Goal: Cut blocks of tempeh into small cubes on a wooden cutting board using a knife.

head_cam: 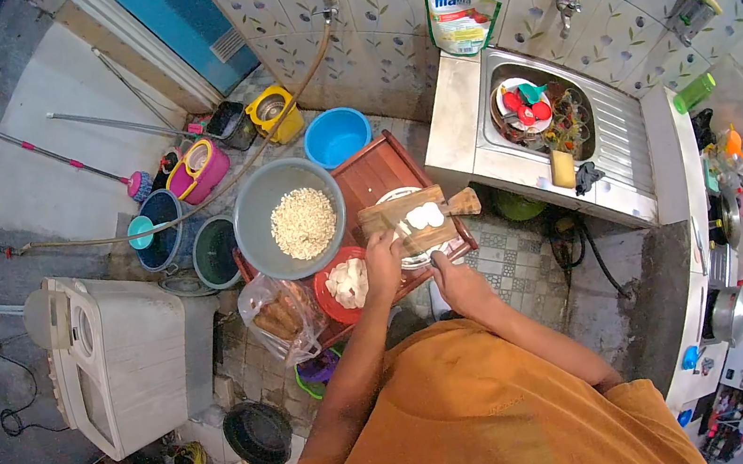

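A wooden cutting board (377,218) with a handle lies over a white plate (402,193) on a low wooden table. White round slices (425,216) rest on the board, with narrow cut pieces (404,229) beside them. My left hand (384,262) has its fingers at the board's near edge, close to the cut pieces; what lies under the fingertips is hidden. My right hand (461,283) grips the dark handle of a knife (437,260) at the near side of the board. Left of my forearm, a red bowl (347,315) holds more white slices (348,282).
A grey basin (253,209) of small pale pieces stands on the wooden table (370,174). A clear plastic bag (279,312) with brown contents sits nearby. Behind are a blue basin (337,138) and a hose (314,76). The sink (497,61) at right holds dishes.
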{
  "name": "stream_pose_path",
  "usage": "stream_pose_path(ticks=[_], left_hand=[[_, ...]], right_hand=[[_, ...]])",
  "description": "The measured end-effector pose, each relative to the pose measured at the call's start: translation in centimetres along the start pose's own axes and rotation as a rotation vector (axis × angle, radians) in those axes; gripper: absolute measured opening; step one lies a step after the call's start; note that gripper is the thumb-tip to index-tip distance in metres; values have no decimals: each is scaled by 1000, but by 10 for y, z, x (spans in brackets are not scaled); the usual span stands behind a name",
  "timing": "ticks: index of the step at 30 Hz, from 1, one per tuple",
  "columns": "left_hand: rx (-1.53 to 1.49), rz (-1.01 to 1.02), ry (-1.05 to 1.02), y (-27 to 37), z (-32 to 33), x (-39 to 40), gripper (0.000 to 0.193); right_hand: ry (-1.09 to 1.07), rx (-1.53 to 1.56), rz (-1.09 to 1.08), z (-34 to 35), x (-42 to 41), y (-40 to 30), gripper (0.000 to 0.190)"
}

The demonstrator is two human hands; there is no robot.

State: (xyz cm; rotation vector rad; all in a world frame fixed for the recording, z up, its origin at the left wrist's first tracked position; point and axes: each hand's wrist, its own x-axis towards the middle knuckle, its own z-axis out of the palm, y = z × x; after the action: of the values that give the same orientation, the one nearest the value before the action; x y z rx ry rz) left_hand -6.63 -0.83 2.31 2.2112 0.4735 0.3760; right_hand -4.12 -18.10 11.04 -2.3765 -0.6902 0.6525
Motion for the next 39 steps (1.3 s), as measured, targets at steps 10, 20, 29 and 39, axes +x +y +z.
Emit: stream_pose_path(ticks=[10,20,29,39], left_hand=[[29,-18,-18,-3,3,-1,23],[133,-32,-81,-3,7,6,17],[175,-48,-137,-1,4,13,17],[71,-8,-86,-9,6,14,15]], right_hand=[[-77,-143,104,-5,3,-15,21],[-152,-218,65,4,34,-8,25],[-186,-351,-50,4,47,-3,19],[-179,-540,-58,13,50,8,23]])
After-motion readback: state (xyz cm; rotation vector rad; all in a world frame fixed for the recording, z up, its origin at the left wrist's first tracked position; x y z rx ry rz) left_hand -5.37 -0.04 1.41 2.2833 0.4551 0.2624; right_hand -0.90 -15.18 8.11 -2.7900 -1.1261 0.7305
